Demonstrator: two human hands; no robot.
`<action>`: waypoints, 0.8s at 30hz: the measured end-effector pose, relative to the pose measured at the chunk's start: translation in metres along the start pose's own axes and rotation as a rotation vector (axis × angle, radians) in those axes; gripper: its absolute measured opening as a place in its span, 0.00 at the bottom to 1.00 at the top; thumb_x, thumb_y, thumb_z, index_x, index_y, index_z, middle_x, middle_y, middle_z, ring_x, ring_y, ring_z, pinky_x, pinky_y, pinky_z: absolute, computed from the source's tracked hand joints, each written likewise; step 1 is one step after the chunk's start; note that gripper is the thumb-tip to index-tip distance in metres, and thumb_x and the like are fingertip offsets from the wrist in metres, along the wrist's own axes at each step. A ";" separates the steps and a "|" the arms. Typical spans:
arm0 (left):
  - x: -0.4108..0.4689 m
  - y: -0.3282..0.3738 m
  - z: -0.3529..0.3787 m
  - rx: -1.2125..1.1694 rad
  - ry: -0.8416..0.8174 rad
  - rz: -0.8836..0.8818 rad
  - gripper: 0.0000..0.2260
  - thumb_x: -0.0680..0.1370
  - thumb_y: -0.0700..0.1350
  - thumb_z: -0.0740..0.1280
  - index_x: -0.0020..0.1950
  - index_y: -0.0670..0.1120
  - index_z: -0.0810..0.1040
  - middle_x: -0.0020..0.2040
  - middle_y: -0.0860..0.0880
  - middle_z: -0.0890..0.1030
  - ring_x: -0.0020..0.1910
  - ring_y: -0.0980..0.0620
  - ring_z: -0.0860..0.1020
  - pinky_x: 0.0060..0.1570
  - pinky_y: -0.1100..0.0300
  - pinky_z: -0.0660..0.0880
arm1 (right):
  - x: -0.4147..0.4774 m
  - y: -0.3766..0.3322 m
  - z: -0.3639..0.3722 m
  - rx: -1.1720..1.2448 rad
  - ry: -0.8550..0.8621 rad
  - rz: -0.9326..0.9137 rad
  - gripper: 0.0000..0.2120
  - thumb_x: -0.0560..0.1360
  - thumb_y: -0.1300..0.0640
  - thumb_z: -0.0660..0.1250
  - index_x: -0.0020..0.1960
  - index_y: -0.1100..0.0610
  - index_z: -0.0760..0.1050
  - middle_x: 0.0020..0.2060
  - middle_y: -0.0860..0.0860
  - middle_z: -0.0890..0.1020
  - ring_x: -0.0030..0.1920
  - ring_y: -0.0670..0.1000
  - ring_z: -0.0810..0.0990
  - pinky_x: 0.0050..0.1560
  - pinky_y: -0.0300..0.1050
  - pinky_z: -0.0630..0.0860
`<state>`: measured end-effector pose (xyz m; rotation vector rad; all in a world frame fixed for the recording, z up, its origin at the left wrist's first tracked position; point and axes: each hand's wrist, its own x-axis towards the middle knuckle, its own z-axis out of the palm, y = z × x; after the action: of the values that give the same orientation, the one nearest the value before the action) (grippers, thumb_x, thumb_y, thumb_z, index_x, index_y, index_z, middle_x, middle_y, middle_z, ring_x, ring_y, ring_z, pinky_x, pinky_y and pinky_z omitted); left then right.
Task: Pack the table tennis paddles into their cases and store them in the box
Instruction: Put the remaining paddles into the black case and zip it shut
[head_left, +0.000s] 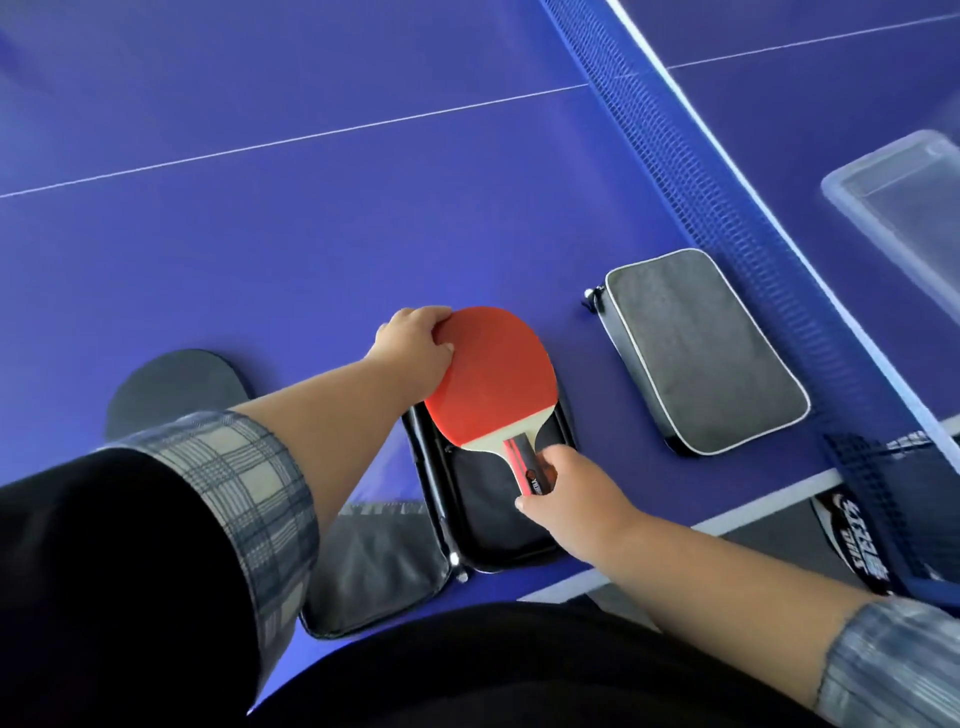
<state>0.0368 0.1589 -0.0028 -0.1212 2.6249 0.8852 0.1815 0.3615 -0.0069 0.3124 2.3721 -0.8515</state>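
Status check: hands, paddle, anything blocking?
Left hand on red paddle blade, right hand on handle. Paddle over open case. Nothing blocking.

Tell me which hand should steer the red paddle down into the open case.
Right, probably. The right hand holds the red paddle by its handle over the open case, so it controls the angle. The left hand only steadies the blade's far edge.

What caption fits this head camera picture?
Both hands, left hand and right hand, lower a red paddle into an open black case.
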 end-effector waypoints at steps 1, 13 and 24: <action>-0.003 -0.003 0.004 0.002 -0.016 0.009 0.23 0.78 0.46 0.63 0.74 0.55 0.69 0.71 0.47 0.69 0.70 0.42 0.67 0.67 0.47 0.68 | -0.005 0.003 0.005 -0.011 0.004 0.008 0.14 0.71 0.49 0.73 0.52 0.49 0.72 0.43 0.44 0.79 0.40 0.44 0.78 0.35 0.40 0.72; -0.010 -0.022 0.046 0.228 -0.137 0.107 0.32 0.77 0.50 0.67 0.79 0.52 0.58 0.77 0.50 0.61 0.72 0.41 0.63 0.69 0.47 0.65 | -0.010 0.016 0.036 -0.179 0.096 -0.003 0.16 0.70 0.50 0.76 0.46 0.52 0.69 0.45 0.48 0.70 0.34 0.45 0.74 0.34 0.40 0.70; -0.023 -0.024 0.053 0.146 -0.079 0.058 0.31 0.77 0.45 0.68 0.78 0.55 0.59 0.77 0.50 0.60 0.73 0.46 0.64 0.66 0.51 0.67 | 0.025 -0.013 0.003 -0.329 0.032 -0.223 0.34 0.75 0.47 0.69 0.77 0.51 0.61 0.76 0.49 0.59 0.75 0.54 0.56 0.72 0.52 0.65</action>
<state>0.0791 0.1709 -0.0467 0.0275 2.6196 0.6983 0.1580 0.3495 -0.0172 -0.0734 2.5577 -0.5385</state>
